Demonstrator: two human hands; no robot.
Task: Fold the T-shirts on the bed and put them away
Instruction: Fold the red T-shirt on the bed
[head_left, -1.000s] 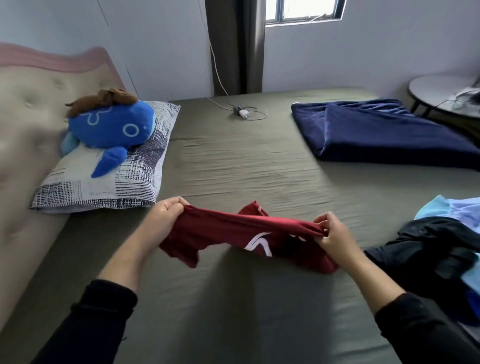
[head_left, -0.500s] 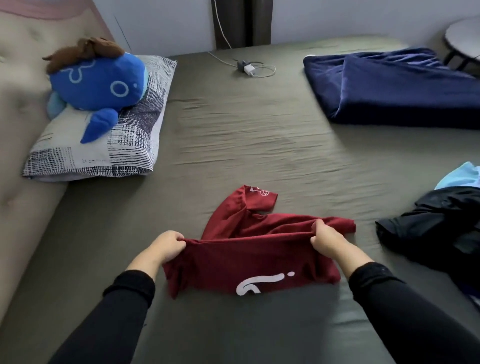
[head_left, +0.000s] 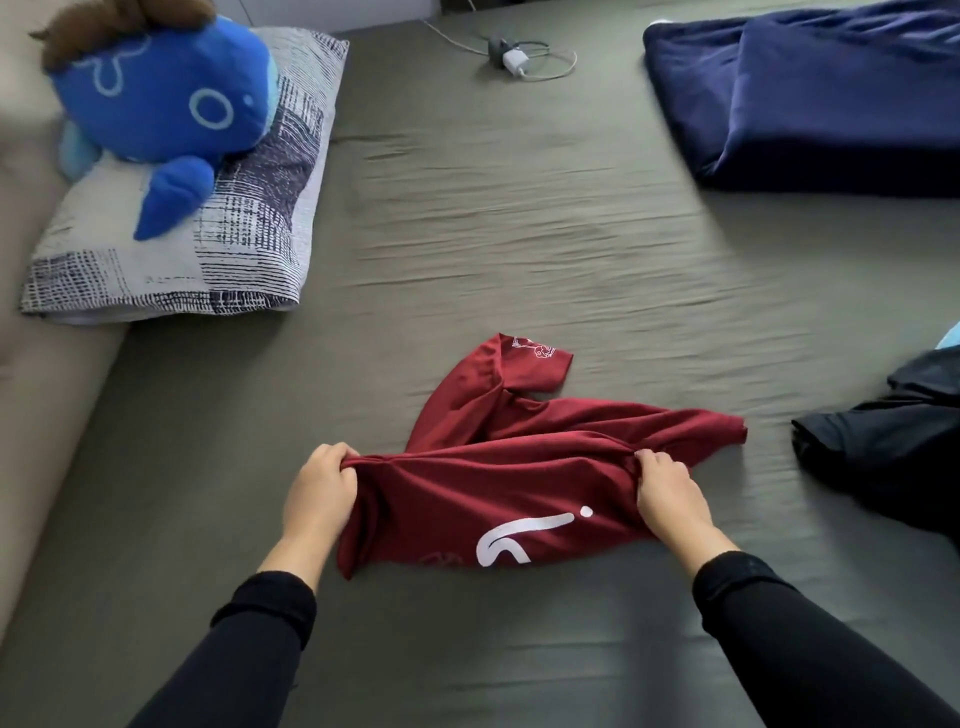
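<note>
A dark red T-shirt (head_left: 498, 499) with a white mark lies crumpled on the olive bed sheet (head_left: 493, 234), one sleeve pointing away from me. My left hand (head_left: 319, 493) grips its left edge in a fist. My right hand (head_left: 670, 493) pinches the cloth at its right side. Between the two hands the fabric is pulled taut and its lower part drapes toward me. At the right edge of the bed sits a heap of dark clothes (head_left: 888, 441), with a bit of light blue cloth (head_left: 953, 338) behind it.
A patterned pillow (head_left: 218, 234) with a blue plush toy (head_left: 161, 104) lies at the back left by the beige headboard (head_left: 31, 364). A folded navy blanket (head_left: 810, 93) is at the back right. A charger and cable (head_left: 514, 60) rest on the far sheet.
Both hands have lowered the red T-shirt from mid-air onto the sheet and drawn it toward me. The view has tilted down and closer to the bed.
</note>
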